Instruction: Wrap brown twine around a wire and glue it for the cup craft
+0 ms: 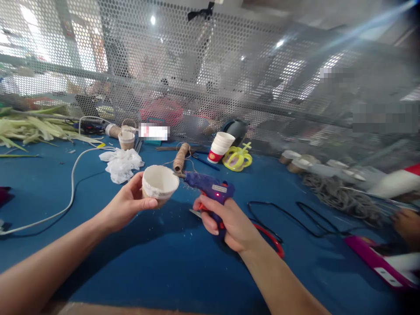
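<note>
My left hand [129, 201] is closed around a small cup [160, 186], white inside with a ragged white band at the rim and a brownish lower part. The cup tilts slightly toward me. In my right hand [226, 223] is a blue glue gun [210, 186] with a lit red light, my fingers wrapped round its handle and orange trigger. Its nozzle is at the cup's right rim; whether they touch, I cannot tell. Below my right hand lie red-handled scissors [272, 240], partly hidden by my wrist. A twine spool [181, 157] stands just behind the cup.
Crumpled white plastic [121, 164] lies left of the cup, before a small twine-wrapped basket [126, 138]. Behind the glue gun are stacked paper cups [220, 148] and a yellow woven ornament [236, 158]. A purple power strip [374, 260] and black cord lie right; a perforated metal screen [183, 87] closes the back.
</note>
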Tool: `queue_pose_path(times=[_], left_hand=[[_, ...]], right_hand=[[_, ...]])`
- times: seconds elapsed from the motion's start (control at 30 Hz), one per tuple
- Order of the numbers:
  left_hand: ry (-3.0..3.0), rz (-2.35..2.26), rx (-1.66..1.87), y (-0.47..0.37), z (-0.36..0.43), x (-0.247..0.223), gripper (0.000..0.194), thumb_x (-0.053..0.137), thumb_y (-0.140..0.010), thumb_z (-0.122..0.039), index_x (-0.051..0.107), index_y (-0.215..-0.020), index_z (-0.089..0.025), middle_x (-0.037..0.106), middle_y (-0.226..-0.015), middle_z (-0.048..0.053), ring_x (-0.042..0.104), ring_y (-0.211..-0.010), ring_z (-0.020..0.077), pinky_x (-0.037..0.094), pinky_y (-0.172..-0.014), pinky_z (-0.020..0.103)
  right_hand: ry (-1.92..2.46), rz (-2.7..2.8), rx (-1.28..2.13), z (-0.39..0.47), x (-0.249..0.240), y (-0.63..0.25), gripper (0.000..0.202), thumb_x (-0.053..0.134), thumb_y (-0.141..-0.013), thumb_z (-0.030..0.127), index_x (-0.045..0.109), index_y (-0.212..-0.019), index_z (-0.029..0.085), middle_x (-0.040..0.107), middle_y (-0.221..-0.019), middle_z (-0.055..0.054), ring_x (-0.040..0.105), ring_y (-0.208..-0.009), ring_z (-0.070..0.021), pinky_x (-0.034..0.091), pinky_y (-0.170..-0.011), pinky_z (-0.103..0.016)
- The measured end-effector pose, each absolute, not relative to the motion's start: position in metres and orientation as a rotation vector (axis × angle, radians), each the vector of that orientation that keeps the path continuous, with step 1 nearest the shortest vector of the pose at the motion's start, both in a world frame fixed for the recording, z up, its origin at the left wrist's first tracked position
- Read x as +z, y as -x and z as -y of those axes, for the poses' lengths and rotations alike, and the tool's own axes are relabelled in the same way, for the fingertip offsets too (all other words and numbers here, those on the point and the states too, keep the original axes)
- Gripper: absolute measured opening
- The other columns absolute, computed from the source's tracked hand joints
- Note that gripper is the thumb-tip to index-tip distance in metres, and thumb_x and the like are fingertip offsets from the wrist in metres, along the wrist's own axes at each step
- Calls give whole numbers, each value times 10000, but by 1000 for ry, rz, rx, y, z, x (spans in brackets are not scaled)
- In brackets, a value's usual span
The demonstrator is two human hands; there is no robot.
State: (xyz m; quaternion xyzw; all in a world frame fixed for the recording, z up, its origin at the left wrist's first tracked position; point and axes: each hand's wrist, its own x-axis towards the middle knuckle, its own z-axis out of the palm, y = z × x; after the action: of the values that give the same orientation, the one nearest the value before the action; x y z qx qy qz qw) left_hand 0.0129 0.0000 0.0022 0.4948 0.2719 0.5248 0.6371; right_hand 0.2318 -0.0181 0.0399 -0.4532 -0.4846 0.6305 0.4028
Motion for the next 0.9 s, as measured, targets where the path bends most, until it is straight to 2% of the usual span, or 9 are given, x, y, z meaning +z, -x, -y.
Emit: queue_pose_path(times=[0.13, 0.3, 0.43, 0.63, 0.8, 0.9], left_hand=[[-1126, -637, 1203, -14, 0, 3, 504, 745, -593, -244, 543, -1054, -211, 594, -975, 33, 536, -866, 161, 433, -716, 247], [-1160, -716, 1166, -12, -3, 5, 510, 753, -579, -211, 522, -1035, -197, 589, -947, 24, 545, -843, 151, 444, -718, 250], [-1208, -808, 1148, -11, -5, 5, 525, 763, -549, -174, 507, -1007, -191, 587, -896, 6, 545, -787, 134, 448, -701, 249], [-1281, -843, 1179, -9, -7, 6, 536, 766, -533, -169, 492, -993, -197, 582, -879, -2, 545, -791, 144, 439, -721, 266], [-1209, -768, 1179, -10, -7, 4, 545, 755, -570, -199, 494, -1048, -205, 581, -970, 32, 542, -865, 173, 428, -754, 282], [-1153, -720, 1205, -12, -4, 5, 540, 751, -577, -229, 507, -1058, -198, 573, -1018, 50, 527, -913, 187, 420, -768, 283]], right_hand=[[1190, 1320, 1484, 18, 38, -232, 275, 597, -730, 396, 579, -672, 127, 412, -345, 64, 325, -307, -41, 243, -335, -186], [1438, 1609, 1021, 21, 45, -236, 300, 592, -718, 400, 557, -560, 148, 468, -375, 30, 448, -372, -87, 396, -415, -226], [1604, 1710, 887, 24, 51, -238, 259, 601, -700, 383, 550, -573, 163, 492, -384, 28, 465, -357, -94, 409, -404, -225], [1410, 1666, 1065, 24, 52, -240, 271, 583, -735, 393, 551, -605, 158, 466, -378, 39, 443, -373, -86, 398, -419, -228], [1235, 1400, 1303, 21, 48, -239, 256, 593, -745, 379, 580, -684, 131, 428, -351, 62, 349, -323, -51, 275, -354, -198], [1185, 1301, 1446, 20, 45, -236, 258, 597, -745, 373, 586, -682, 123, 415, -342, 67, 331, -314, -36, 241, -353, -183]])
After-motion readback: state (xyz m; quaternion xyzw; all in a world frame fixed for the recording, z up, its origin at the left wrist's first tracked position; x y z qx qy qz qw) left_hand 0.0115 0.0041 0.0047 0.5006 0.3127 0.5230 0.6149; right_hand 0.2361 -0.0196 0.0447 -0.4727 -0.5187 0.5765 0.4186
